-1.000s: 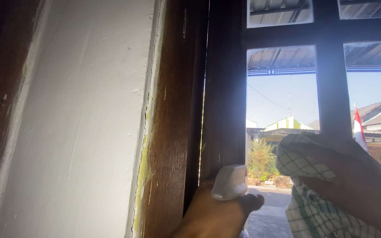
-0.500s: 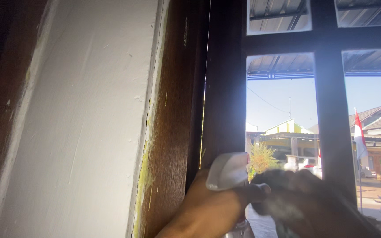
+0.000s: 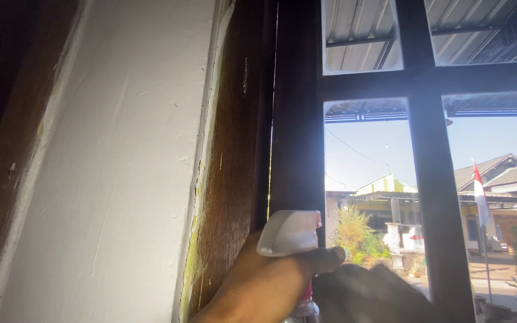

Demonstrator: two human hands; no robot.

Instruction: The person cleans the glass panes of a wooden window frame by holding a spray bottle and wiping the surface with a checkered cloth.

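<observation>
My left hand (image 3: 258,287) reaches up from the bottom edge and grips a spray bottle (image 3: 289,234). The bottle has a white trigger head with a red nozzle tip, and its clear neck shows below my fingers. Its nozzle sits against the dark wooden window frame (image 3: 297,119) and points right, toward the glass pane (image 3: 366,161). My right hand (image 3: 372,294) is a dark, shadowed shape just right of the bottle, low against the pane. It is bunched around the checked cloth, whose pattern is lost in shadow.
A white plastered wall (image 3: 115,167) fills the left. A brown wooden jamb (image 3: 231,155) with chipped paint stands beside it. Dark window bars (image 3: 432,197) cross the glass. Outside are houses, a shrub, a metal roof and a red-and-white flag (image 3: 480,194).
My right hand has dropped with the checked cloth from the middle of the pane to the bottom edge, into shadow. The spray bottle has shifted slightly left. The view has tilted up.
</observation>
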